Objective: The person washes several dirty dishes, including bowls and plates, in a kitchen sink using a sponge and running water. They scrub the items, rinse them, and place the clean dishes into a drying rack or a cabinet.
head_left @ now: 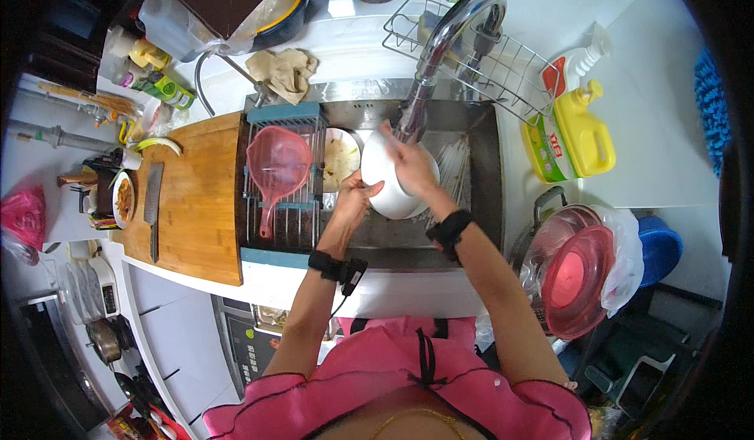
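My left hand [351,199] grips the near left rim of a white bowl [393,195], thumb on its surface, over a metal sink [377,245]. My right hand [412,166] lies against the bowl's upper right side, just below the head of the chrome faucet [433,45]; it looks slightly blurred, and whether it holds anything is hidden. A plate [340,160] with brown specks rests in the sink left of the bowl. Thin pale sticks, perhaps chopsticks [456,169], lie at the sink's right. A pink plastic dipper [280,160] sits on a rack over the sink's left part.
At left, a wooden cutting board [200,204] bears a cleaver [153,198]. A wire basket [512,80] stands behind the faucet. Right of the sink are a yellow detergent jug [580,136], a spray bottle [580,60] and a red plastic basin [580,298]. A crumpled cloth [285,71] lies behind the rack.
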